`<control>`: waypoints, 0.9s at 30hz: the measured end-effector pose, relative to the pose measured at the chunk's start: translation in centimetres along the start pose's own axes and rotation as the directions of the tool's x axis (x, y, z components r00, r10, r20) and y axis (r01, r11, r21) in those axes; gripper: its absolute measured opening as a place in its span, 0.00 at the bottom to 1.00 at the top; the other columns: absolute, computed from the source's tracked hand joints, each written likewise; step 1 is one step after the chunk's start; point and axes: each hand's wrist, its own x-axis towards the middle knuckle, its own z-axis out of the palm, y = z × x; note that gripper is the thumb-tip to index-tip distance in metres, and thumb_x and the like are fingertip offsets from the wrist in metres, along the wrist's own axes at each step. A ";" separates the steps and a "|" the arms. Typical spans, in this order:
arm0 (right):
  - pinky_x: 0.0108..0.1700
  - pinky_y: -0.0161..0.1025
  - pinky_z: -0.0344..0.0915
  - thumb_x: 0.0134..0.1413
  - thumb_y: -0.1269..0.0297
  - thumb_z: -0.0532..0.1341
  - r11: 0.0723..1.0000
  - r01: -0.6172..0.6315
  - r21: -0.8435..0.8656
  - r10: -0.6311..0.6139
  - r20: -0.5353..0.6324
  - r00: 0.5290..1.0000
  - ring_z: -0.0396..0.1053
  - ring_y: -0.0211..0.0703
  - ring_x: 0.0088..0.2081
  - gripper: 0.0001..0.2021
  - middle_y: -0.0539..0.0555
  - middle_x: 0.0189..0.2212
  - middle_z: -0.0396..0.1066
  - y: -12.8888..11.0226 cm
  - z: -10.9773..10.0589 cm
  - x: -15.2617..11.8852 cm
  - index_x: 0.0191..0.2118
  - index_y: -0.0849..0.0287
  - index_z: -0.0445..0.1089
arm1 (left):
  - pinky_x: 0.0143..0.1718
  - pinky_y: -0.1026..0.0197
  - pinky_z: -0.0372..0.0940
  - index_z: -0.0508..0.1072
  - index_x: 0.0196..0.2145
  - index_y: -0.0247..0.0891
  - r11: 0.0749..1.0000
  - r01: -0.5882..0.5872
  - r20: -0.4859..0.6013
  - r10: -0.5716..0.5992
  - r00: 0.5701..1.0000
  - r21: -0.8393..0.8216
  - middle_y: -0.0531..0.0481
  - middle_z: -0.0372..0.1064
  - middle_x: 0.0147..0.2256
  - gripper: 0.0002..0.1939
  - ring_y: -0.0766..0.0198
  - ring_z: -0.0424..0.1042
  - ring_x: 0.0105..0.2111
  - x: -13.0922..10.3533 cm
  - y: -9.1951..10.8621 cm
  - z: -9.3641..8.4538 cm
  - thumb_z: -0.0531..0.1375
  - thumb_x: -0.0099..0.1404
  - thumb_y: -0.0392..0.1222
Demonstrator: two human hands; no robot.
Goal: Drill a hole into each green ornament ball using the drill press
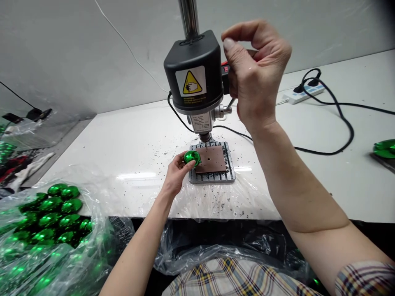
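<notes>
A shiny green ball point(191, 158) is held between the thumb and fingers of my left hand point(179, 170), over the left edge of a brown board point(212, 163). The board has a small dark hole and lies on the slotted metal base point(231, 174) of a black drill press point(193, 70). Raised beside the press head on the right is my right hand point(259, 65), its fingers curled and the thumb against the index fingertip. Whether anything is inside that curl cannot be made out. The press's lever point(230, 106) shows below and behind this hand.
An open plastic bag point(101, 230) full of green balls point(51, 220) sits at the lower left. Dark shavings dot the white table point(138, 139). A power strip point(304, 93) with black cables lies at the back right, and another green piece point(385, 149) at the far right.
</notes>
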 end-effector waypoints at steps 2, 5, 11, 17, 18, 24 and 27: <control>0.17 0.37 0.54 0.65 0.56 0.60 0.998 -0.003 -0.066 0.005 0.022 1.000 0.62 0.35 0.21 0.08 0.50 0.36 0.73 0.2 0.0 0.0 0.37 0.53 0.69 | 0.45 0.53 0.71 0.72 0.54 0.39 0.999 -0.028 0.040 0.029 0.999 -0.025 0.41 0.74 0.48 0.29 0.57 0.73 0.44 1.5 -0.8 0.8 0.70 0.57 0.51; 0.20 0.36 0.59 0.66 0.41 0.55 0.991 -0.011 -0.133 0.018 0.053 0.998 0.63 0.35 0.24 0.19 0.50 0.38 0.73 0.3 -0.1 0.0 0.38 0.52 0.68 | 0.47 0.53 0.69 0.71 0.57 0.41 0.996 -0.075 0.065 0.072 0.995 0.039 0.42 0.73 0.49 0.30 0.58 0.72 0.44 2.9 -2.0 1.6 0.68 0.59 0.50; 0.21 0.39 0.60 0.65 0.38 0.55 0.996 0.002 -0.091 0.003 0.061 0.998 0.64 0.37 0.24 0.21 0.50 0.37 0.73 0.5 -0.1 0.1 0.38 0.51 0.68 | 0.42 0.57 0.68 0.68 0.60 0.41 0.965 -0.166 0.061 0.157 0.986 0.204 0.44 0.70 0.47 0.35 0.60 0.70 0.40 3.5 -2.2 2.7 0.70 0.55 0.44; 0.21 0.39 0.59 0.65 0.38 0.53 0.990 -0.069 -0.119 0.080 0.082 0.993 0.61 0.36 0.24 0.19 0.48 0.38 0.74 0.1 -0.1 0.1 0.38 0.49 0.66 | 0.39 0.58 0.66 0.71 0.50 0.40 0.901 -0.296 0.043 0.298 0.954 0.317 0.46 0.69 0.46 0.28 0.62 0.67 0.38 3.7 -2.1 3.5 0.71 0.51 0.38; 0.22 0.39 0.59 0.65 0.38 0.53 0.989 -0.079 -0.126 0.090 0.079 0.993 0.62 0.36 0.25 0.19 0.47 0.39 0.74 0.0 -0.1 0.0 0.38 0.49 0.67 | 0.39 0.57 0.66 0.71 0.50 0.40 0.895 -0.302 0.035 0.308 0.951 0.328 0.46 0.69 0.46 0.27 0.62 0.67 0.38 3.7 -2.3 3.6 0.70 0.52 0.38; 0.24 0.40 0.62 0.59 0.32 0.55 0.994 -0.095 -0.060 0.099 0.073 0.992 0.62 0.37 0.26 0.24 0.46 0.37 0.74 0.3 0.0 0.1 0.37 0.48 0.67 | 0.50 0.51 0.66 0.66 0.51 0.41 0.880 -0.349 0.012 0.365 0.931 0.323 0.45 0.69 0.49 0.26 0.56 0.70 0.46 3.0 -3.3 4.2 0.67 0.55 0.36; 0.23 0.40 0.61 0.58 0.33 0.58 0.995 -0.092 -0.035 0.095 0.098 0.991 0.61 0.36 0.26 0.22 0.45 0.36 0.74 0.4 -0.2 0.3 0.36 0.48 0.67 | 0.50 0.50 0.67 0.65 0.51 0.41 0.916 -0.314 -0.004 0.325 0.946 0.252 0.45 0.70 0.46 0.27 0.57 0.71 0.45 2.8 -3.4 4.4 0.68 0.55 0.38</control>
